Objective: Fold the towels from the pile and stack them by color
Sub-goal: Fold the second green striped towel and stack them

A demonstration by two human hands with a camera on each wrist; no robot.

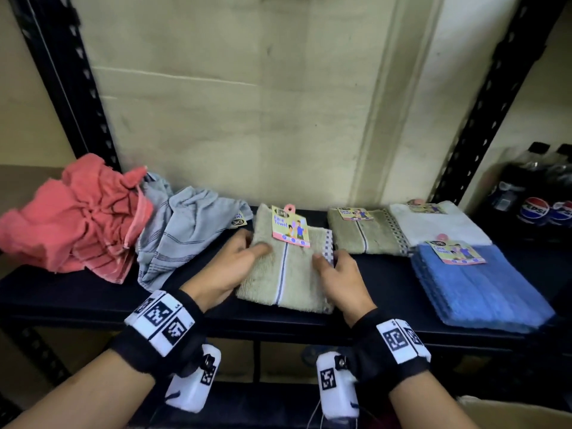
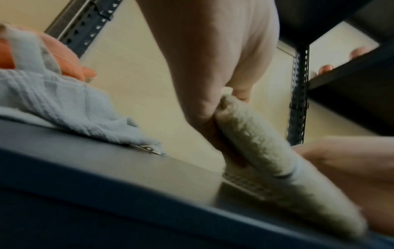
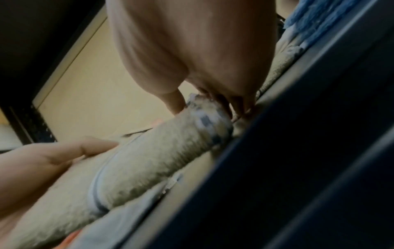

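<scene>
Left of the hands, on the shelf [image 1: 77,292], lies the pile still to be done: one crumpled red towel [image 1: 74,218] and, between it and the left hand, one crumpled grey towel [image 1: 182,230]. Neither is folded.

Between the two hands sits the olive towel [image 1: 288,274], folded into a rectangle with a paper tag on its far edge. The left hand [image 1: 226,267] grips its left edge, thumb on top and fingers tucked under, as the left wrist view shows. The right hand [image 1: 340,280] pinches the right edge at the checked border, thumb above and fingers curled beneath. Both grips are closed on this towel, which seems lifted slightly off the shelf at its sides.

Right of the right hand lies a second olive towel [image 1: 362,233], folded flat and tagged. Farther right is a folded white towel [image 1: 439,224], and in front of it a folded blue stack [image 1: 476,286]; how many blue layers it holds I cannot tell.

By my reading the task is past halfway: four towels at least are folded, two are left. The held olive one likely belongs on its olive match just to the right, and then red and grey each need folding and their own spots.

Count: two olive, one white, one blue stack, one red, one grey.
</scene>
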